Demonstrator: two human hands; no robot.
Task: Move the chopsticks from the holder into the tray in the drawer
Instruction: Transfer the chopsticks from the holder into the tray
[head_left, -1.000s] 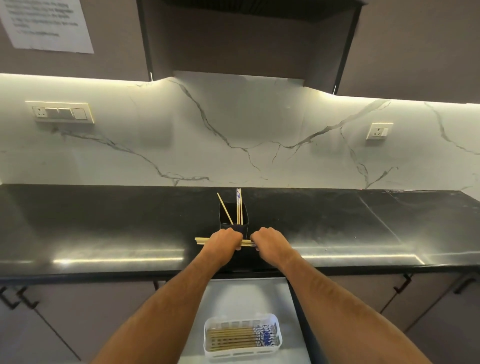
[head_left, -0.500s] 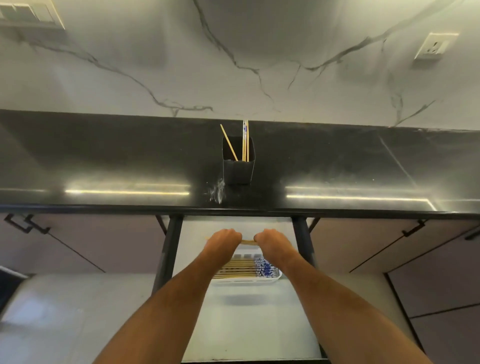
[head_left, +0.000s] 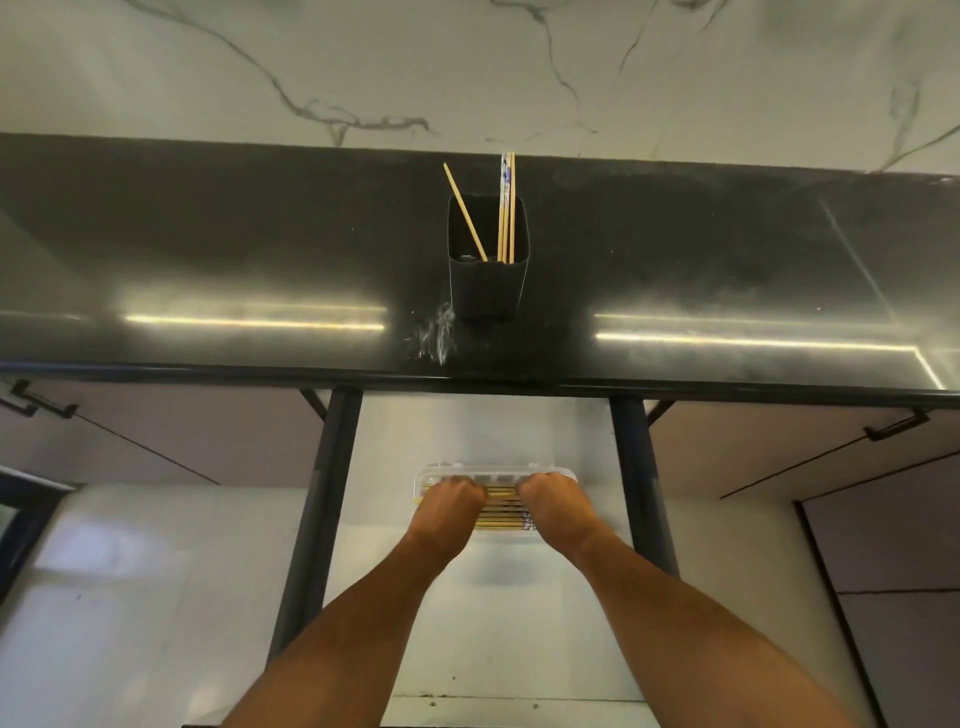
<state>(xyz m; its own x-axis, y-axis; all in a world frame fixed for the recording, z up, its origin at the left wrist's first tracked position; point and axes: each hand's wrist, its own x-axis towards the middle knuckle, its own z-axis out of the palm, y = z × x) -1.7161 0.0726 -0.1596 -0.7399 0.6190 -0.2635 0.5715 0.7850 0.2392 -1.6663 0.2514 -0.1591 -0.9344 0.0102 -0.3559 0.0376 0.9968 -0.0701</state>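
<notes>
A black holder (head_left: 488, 291) stands on the dark counter (head_left: 208, 249). In it one wooden chopstick (head_left: 464, 210) leans left and a pair (head_left: 507, 202), one with a blue-patterned top, stands upright. Below, the drawer (head_left: 467, 623) is open with a clear white tray (head_left: 496, 466) on its floor, holding several chopsticks laid sideways (head_left: 501, 519). My left hand (head_left: 451, 503) and my right hand (head_left: 555, 500) are fists right over the tray, each closed on one end of a few wooden chopsticks (head_left: 502, 491) held level at the tray's top. The hands hide the tray's ends.
Dark drawer rails (head_left: 332, 467) (head_left: 636, 467) run down both sides of the tray. Closed cabinet fronts with black handles (head_left: 36, 400) (head_left: 896, 427) flank the drawer. A white scuff (head_left: 441, 338) marks the counter by the holder. Marble wall (head_left: 467, 62) stands behind.
Both hands have carried the chopsticks from the counter's front edge down into the open drawer and now sit low on the tray. My view has tilted down.
</notes>
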